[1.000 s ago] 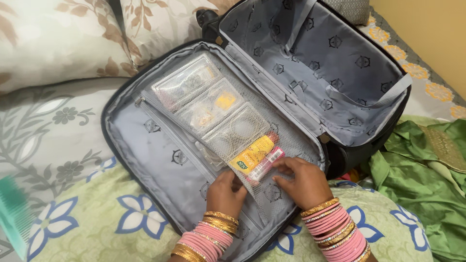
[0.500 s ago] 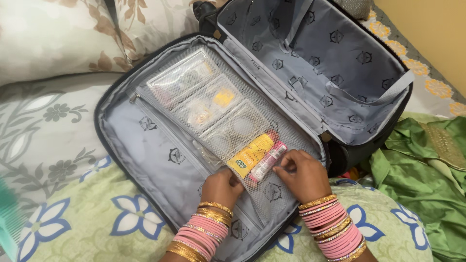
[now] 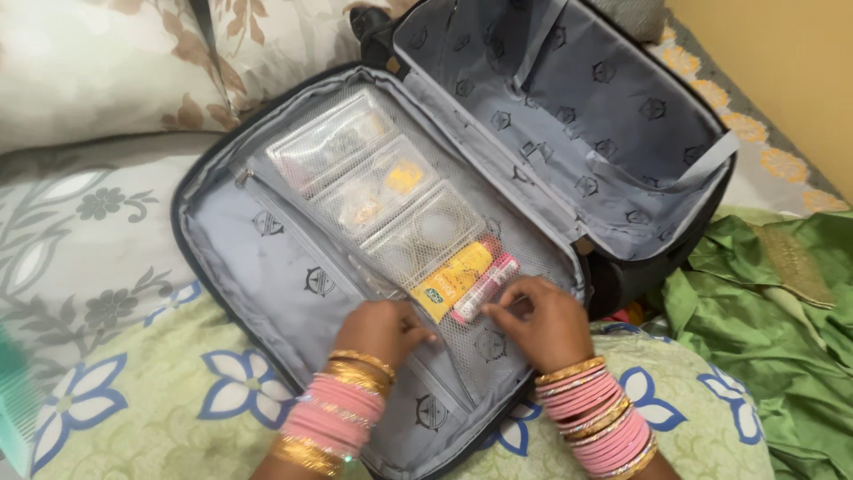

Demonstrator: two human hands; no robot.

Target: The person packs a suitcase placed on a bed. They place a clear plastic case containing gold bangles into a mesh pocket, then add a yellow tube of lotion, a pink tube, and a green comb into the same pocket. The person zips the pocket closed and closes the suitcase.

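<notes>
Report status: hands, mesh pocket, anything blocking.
Left hand and right hand on mesh pocket, grip unclear. Yellow tube, pink tube inside. Nothing blocking.

Yellow tube (image 3: 454, 281) & pink stick (image 3: 485, 289) lie side-by-side under mesh pocket (image 3: 498, 347).

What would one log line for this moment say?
left hand: on mesh pocket | right hand: fingertips at pink tube | yellow tube: beside it | suitcase: open

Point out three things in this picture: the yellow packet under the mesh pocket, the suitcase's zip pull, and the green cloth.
yellow packet (image 3: 453, 281), head view, middle of its face.
zip pull (image 3: 241, 178), head view, metal tab at the pocket's upper end.
green cloth (image 3: 764, 329), head view, a fold near its middle.
</notes>
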